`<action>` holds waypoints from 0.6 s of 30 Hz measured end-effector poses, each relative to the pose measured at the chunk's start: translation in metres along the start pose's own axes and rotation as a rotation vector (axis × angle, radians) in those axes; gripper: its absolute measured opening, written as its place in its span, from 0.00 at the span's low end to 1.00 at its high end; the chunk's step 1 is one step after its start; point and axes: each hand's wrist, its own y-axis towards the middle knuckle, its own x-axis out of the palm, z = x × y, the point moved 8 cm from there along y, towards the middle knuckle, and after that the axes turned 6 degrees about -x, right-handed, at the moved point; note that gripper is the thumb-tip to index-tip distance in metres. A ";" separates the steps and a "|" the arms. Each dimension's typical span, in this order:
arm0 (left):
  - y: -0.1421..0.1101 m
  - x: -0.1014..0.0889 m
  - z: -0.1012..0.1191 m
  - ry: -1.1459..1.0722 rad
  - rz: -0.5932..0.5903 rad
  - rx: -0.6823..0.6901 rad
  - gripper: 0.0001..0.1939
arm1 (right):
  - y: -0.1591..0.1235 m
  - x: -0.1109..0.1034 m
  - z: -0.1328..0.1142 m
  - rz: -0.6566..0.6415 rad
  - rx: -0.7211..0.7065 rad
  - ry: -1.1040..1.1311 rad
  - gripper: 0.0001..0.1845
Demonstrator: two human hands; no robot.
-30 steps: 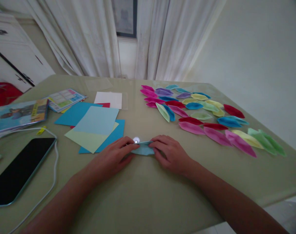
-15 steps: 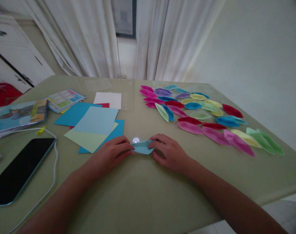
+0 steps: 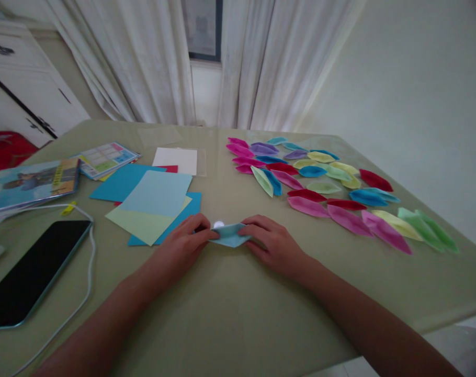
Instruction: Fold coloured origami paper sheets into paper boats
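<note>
A small folded piece of light blue paper is held between my two hands, near the middle of the table. My left hand pinches its left end between thumb and fingers. At the opposite end, my right hand grips the paper the same way, fingertips resting on its upper face. Just behind the paper shows a small round white spot. Left of my hands lie loose paper sheets: a light blue one, a pale yellow-green one and darker blue ones.
Several folded, boat-shaped paper pieces in many colours lie in rows at the right. A phone with a white cable, a picture booklet and a printed sheet are at the left. White paper lies farther back.
The left thumb has come over onto the paper's upper face, and the left fingers are more bent. The folded paper now appears slightly wider between my hands. The view has shifted a little.
</note>
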 end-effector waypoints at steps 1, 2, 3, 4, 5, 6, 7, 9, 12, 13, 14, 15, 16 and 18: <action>0.000 0.000 0.001 -0.018 0.000 -0.007 0.15 | 0.000 0.001 -0.001 -0.008 -0.001 -0.013 0.11; 0.001 0.000 0.001 -0.041 0.001 -0.014 0.15 | 0.000 0.001 -0.001 -0.014 0.001 -0.019 0.11; 0.001 0.000 0.000 -0.062 0.002 -0.024 0.14 | 0.000 0.001 -0.002 -0.014 0.009 -0.016 0.11; 0.002 -0.001 -0.001 -0.080 0.004 -0.035 0.13 | 0.000 0.000 -0.001 -0.010 0.020 -0.002 0.10; 0.002 -0.001 -0.003 -0.091 0.005 -0.045 0.12 | 0.000 0.000 -0.001 -0.004 0.034 0.018 0.10; 0.001 -0.001 -0.005 -0.092 0.006 -0.054 0.11 | 0.000 -0.001 0.000 -0.001 0.048 0.038 0.09; 0.001 -0.001 -0.007 -0.088 0.003 -0.064 0.10 | 0.000 -0.001 0.000 -0.001 0.056 0.055 0.09; 0.000 0.000 -0.010 -0.083 -0.011 -0.080 0.10 | 0.001 -0.002 0.000 0.002 0.062 0.082 0.09; 0.000 -0.001 -0.010 -0.107 -0.028 -0.076 0.12 | 0.002 -0.007 0.001 0.042 0.070 0.116 0.07; 0.001 -0.002 -0.010 -0.114 -0.031 -0.074 0.12 | 0.003 -0.008 0.003 0.057 0.079 0.122 0.07; 0.002 -0.004 -0.009 -0.118 -0.033 -0.073 0.13 | 0.003 -0.009 0.004 0.064 0.087 0.126 0.07; 0.002 -0.005 -0.009 -0.118 -0.032 -0.075 0.13 | 0.003 -0.009 0.005 0.065 0.096 0.127 0.07; 0.003 -0.006 -0.009 -0.116 -0.030 -0.077 0.13 | 0.003 -0.009 0.005 0.062 0.104 0.125 0.09; 0.004 -0.009 -0.009 -0.122 -0.022 -0.079 0.13 | 0.003 -0.009 0.006 0.057 0.113 0.131 0.10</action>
